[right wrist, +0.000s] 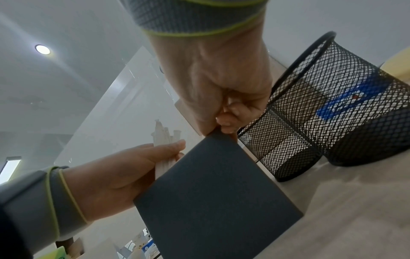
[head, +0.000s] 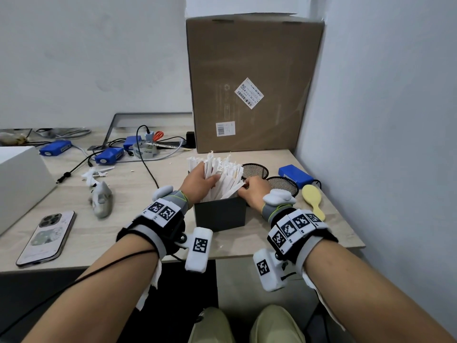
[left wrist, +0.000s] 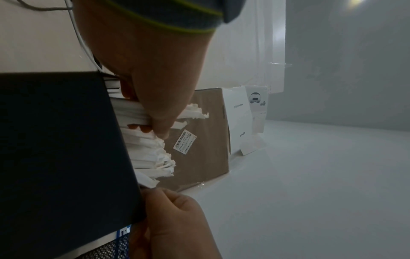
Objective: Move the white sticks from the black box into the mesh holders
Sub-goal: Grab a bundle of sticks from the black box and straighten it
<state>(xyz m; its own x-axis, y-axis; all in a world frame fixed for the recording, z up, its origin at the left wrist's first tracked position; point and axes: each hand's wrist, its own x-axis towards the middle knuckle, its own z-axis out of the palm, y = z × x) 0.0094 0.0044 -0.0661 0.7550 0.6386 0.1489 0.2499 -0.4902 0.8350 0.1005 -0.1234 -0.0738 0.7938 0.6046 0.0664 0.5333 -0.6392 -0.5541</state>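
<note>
Left hand (head: 200,179) clamps fat bundle of white sticks (head: 223,173) above black box (head: 220,214); right hand (head: 254,191) pinches box's right rim. Lift straight up, steady box, carry toward mesh holders (head: 282,185) right of box.

A pale wood-grain desk (head: 321,229) stands in a corner between 2 plain white walls (head: 74,58). A tall cardboard box (head: 252,80) stands on it against the back wall. A round ceiling light (right wrist: 42,49) glows overhead. Dark floor shows under the desk's near edge.

Phone (head: 47,237), cardboard box (head: 252,82), yellow hairbrush (head: 313,200)
</note>
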